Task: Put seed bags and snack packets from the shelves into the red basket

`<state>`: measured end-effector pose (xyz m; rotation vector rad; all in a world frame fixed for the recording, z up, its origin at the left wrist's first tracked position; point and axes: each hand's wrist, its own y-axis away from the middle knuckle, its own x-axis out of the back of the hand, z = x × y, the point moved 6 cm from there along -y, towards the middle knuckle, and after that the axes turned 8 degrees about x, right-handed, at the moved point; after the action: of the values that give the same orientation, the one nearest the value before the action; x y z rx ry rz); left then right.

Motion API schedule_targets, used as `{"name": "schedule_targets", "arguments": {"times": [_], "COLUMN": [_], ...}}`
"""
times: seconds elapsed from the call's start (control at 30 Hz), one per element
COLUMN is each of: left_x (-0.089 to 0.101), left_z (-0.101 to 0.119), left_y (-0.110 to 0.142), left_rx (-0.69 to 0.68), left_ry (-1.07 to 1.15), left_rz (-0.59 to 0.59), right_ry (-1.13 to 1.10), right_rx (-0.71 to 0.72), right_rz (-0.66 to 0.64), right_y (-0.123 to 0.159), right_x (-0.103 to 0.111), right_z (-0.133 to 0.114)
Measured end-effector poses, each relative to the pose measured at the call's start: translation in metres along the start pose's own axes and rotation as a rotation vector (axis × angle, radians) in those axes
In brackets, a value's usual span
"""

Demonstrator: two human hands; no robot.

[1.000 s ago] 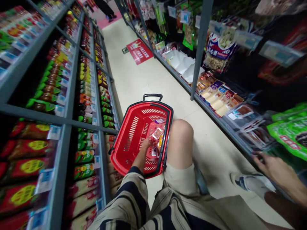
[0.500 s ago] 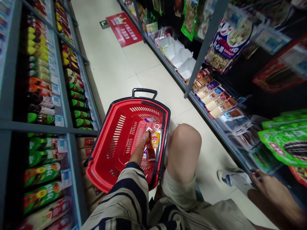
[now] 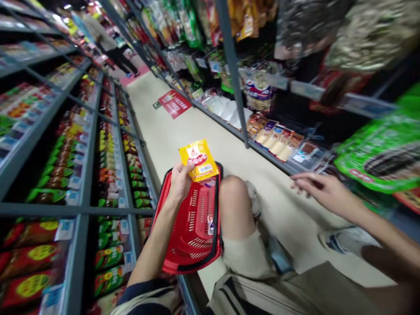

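My left hand (image 3: 181, 180) grips a flat yellow snack packet (image 3: 198, 157) by its left edge, thumb on the front. The packet has red and white print and a barcode label, and hovers over the far end of a red shopping basket (image 3: 180, 251). Inside the basket, a small purple-and-white packet (image 3: 210, 224) lies by the right wall. My right hand (image 3: 323, 188) is in the air above the floor, beside the right-hand shelf, its fingers loosely stretched and nothing in them. To its right hangs a green snack bag (image 3: 377, 148), blurred.
Shelves of bottles and pouches (image 3: 49, 258) line the left side. Along the right, a rack post (image 3: 234, 74) rises beside white trays (image 3: 223, 107) and boxed snacks (image 3: 278, 142). A red floor sign (image 3: 174, 104) lies ahead. Far up the aisle stands a person (image 3: 105, 41).
My left hand has lifted out of the basket, bringing up the yellow packet. My right hand has moved up and left, away from the lower shelf. The view has tilted up along the aisle.
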<state>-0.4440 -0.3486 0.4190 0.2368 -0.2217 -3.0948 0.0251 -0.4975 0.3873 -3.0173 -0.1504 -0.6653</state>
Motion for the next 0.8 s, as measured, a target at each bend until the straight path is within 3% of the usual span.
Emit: {"name": "schedule_targets", "arguments": {"times": [0.07,0.13,0.2,0.23,0.3,0.33,0.4,0.6,0.73,0.8], "left_x": [-0.112,-0.226,-0.325,-0.366,-0.424,-0.441,-0.458,-0.455,-0.452,-0.452], "left_z": [0.023,0.015,-0.016,-0.036,-0.071,-0.083,-0.098,-0.090,-0.080,-0.080], "left_y": [0.003,0.004,0.005,0.004,0.001,-0.002,-0.006,-0.006,0.010,0.023], "left_rx": [-0.055,-0.058,0.005,0.050,0.134,0.156,0.151,0.002,-0.160,-0.189], "left_ry": [-0.048,-0.118,-0.186,-0.202,-0.175,-0.144,-0.092,-0.041,-0.080,-0.131], "left_rz": [-0.265,-0.558,-0.824,-0.912,-0.983,-0.979,-0.960,-0.854,-0.678,-0.680], "right_ry": [-0.208,-0.306,-0.341,-0.351,-0.368,-0.374,-0.374,-0.284,-0.238,-0.195], "right_rx": [0.118,0.185,0.167,0.134,0.057,0.029,0.021,0.079,0.055,0.065], "right_rz": [0.054,0.150,0.324,0.428,0.600,0.646,0.679,0.736,0.734,0.745], "right_y": [-0.020,-0.031,-0.031,-0.027,-0.016,-0.011,-0.002,0.014,0.010,0.008], "right_x": [0.005,0.020,0.045,0.060,0.088,0.100,0.116,0.136,0.133,0.128], "right_z": [-0.040,-0.047,-0.023,-0.004,0.032,0.045,0.060,0.052,0.044,0.039]}}
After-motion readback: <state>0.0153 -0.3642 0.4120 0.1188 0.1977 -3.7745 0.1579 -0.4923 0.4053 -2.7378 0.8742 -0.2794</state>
